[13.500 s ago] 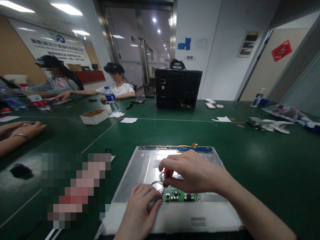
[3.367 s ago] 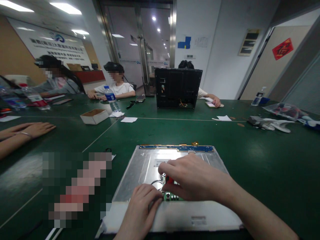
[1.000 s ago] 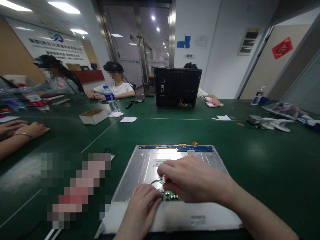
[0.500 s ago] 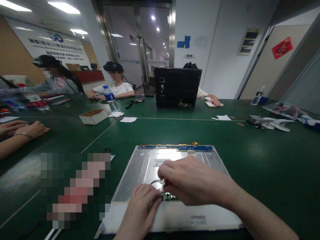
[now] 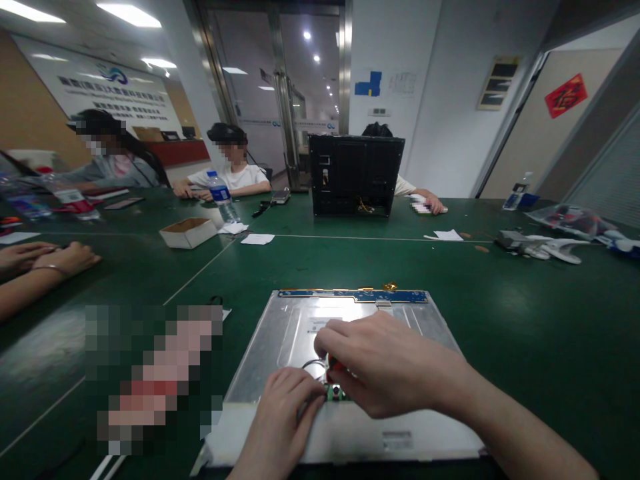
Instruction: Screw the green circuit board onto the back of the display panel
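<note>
A metal-backed display panel (image 5: pixel 260 360) lies flat before me, a blue circuit strip (image 5: pixel 400 297) along its far edge. Near its close side sits a small green circuit board (image 5: pixel 336 392), partly covered by my hands. My left hand (image 5: pixel 287 410) rests on the panel, its bent fingertips gripping the board's left end beside thin wires (image 5: pixel 314 363). Over the board, my right hand (image 5: pixel 385 363) is closed round a red-and-black screwdriver (image 5: pixel 336 364); most of it, tip included, is hidden by the fingers.
A pixelated strip-shaped item (image 5: pixel 165 373) lies left of the panel. Beyond are an open white box (image 5: pixel 187 233), a water bottle (image 5: pixel 223 197), paper scraps (image 5: pixel 257 239) and a black monitor housing (image 5: pixel 357 177). A co-worker's hands (image 5: pixel 65 263) rest at left; other people sit across.
My right hand has turned slightly over the board, its lower edge a little nearer me. The left hand keeps its place, and the panel has not moved.
</note>
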The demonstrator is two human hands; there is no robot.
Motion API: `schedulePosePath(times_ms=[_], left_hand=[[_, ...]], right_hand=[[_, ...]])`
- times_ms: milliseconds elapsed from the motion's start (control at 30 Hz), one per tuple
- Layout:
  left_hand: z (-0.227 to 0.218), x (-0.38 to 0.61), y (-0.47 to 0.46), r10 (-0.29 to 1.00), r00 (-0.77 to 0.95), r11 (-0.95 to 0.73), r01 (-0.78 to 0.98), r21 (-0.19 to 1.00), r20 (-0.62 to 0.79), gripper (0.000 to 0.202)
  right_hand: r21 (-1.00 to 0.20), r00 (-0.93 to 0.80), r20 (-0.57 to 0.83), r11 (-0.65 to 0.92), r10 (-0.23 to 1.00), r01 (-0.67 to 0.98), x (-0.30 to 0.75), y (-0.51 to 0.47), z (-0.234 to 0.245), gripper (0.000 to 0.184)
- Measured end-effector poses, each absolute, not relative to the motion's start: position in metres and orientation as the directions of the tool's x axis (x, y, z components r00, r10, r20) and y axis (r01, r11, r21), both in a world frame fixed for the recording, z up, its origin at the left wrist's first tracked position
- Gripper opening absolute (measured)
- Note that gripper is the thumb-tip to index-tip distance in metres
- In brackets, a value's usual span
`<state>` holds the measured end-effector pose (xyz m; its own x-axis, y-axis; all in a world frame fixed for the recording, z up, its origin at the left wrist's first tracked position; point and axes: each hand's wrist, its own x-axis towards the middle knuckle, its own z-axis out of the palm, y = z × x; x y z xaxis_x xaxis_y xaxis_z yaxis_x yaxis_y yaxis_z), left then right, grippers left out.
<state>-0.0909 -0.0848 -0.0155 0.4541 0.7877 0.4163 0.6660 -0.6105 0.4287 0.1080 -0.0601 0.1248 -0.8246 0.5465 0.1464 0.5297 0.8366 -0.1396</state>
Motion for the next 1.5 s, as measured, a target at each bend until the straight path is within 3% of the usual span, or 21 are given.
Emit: schedulePosePath(times_ms=[167, 367, 633, 900, 1133, 1500], left_hand=[[-0.0178, -0.0908, -0.0842, 0.789, 0.444, -0.608, 0.662, 0.439, 0.424, 0.013], [-0.0164, -0.0902, -0.0837, 0.786, 0.452, -0.612, 0.661, 0.434, 0.422, 0.012], [-0.0196, -0.0917, -0.0841, 0.787, 0.446, -0.609, 0.672, 0.422, 0.425, 0.012], [-0.0149, -0.0909, -0.0851, 0.791, 0.459, -0.607, 0.671, 0.427, 0.403, 0.012], [-0.0190, -0.0925, -0.0850, 0.783, 0.445, -0.615, 0.660, 0.432, 0.434, 0.013], [-0.0177, -0.0908, -0.0839, 0.787, 0.458, -0.612, 0.670, 0.420, 0.414, 0.012]], right_hand=[[-0.107, -0.800, 0.159, 0.815, 0.579, 0.569, 0.1064, -0.0584, 0.1223, 0.014], [-0.160, -0.840, 0.133, 0.848, 0.526, 0.506, 0.1080, -0.0617, 0.1258, 0.023], [-0.085, -0.810, 0.164, 0.826, 0.563, 0.557, 0.1061, -0.0583, 0.1208, 0.014], [-0.140, -0.842, 0.137, 0.851, 0.522, 0.505, 0.1081, -0.0607, 0.1259, 0.021], [-0.093, -0.804, 0.156, 0.819, 0.574, 0.567, 0.1058, -0.0571, 0.1195, 0.016], [-0.120, -0.840, 0.142, 0.851, 0.524, 0.511, 0.1088, -0.0598, 0.1257, 0.015]])
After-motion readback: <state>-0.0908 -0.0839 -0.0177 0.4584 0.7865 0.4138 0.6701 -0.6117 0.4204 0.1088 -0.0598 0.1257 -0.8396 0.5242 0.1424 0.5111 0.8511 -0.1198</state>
